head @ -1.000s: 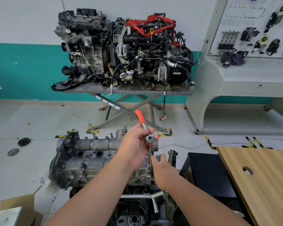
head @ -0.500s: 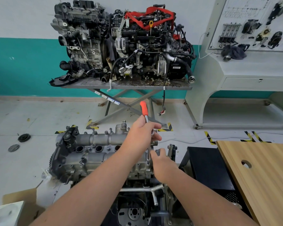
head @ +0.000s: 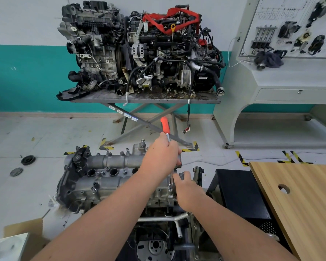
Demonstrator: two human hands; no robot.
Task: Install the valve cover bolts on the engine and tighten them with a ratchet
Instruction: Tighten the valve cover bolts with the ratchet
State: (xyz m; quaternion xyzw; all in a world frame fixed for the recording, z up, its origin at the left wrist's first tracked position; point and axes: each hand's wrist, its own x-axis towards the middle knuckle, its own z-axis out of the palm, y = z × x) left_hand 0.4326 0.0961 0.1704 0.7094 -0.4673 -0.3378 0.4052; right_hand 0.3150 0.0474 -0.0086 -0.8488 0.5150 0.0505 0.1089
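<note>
**Ratchet swung upright over the valve cover**

Head view: The left hand (head: 161, 159) grips the ratchet (head: 166, 129) near its head, fingers wrapped round the steel shank. Since a second ago the orange handle has swung from leaning up-left to nearly upright, and the ratchet head, plain to see then, is now hidden behind the fingers. The handle's long axis points up and away from the person; the extension bar (head: 170, 178) runs straight down to a bolt at the right end of the engine (head: 102, 178) low in the middle. The right hand (head: 186, 189) stays beside the bar's lower part, fingers curled toward it; whether they pinch it cannot be told. A wooden tabletop (head: 299, 194) lies to the right.
</note>
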